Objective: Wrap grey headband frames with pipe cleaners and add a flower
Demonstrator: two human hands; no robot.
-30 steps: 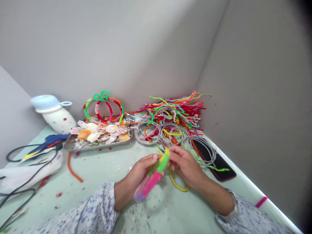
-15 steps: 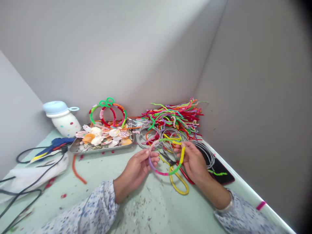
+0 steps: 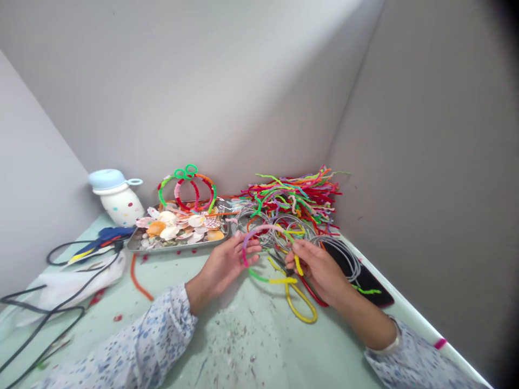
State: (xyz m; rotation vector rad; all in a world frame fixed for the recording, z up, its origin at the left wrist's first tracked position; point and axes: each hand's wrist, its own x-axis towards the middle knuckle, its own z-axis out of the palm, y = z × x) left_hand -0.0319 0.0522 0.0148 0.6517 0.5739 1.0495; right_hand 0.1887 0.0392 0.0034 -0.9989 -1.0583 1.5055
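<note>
A thin open ring wrapped in coloured fuzzy wire, pink, purple, magenta, green and yellow, hangs between my hands. My right hand pinches its upper right part, where green meets yellow, and a short yellow end sticks out below the fingers. The ring's other yellow end lies free at the lower right. My left hand supports the ring's left side, palm up, with its fingers loosely apart. Behind and below the ring are pliers or scissors with one yellow handle and one red handle, partly hidden by my right hand.
A metal tray of shells stands back left, with finished rings above it. Beside it are a white bottle, a blue tool and black cables. Fuzzy wires, grey wire coils and a black phone lie back right.
The ring has turned in my hands: its yellow end has swung from the right side to the bottom, and my right hand now grips nearer the green part. The camera view has shifted slightly left.
</note>
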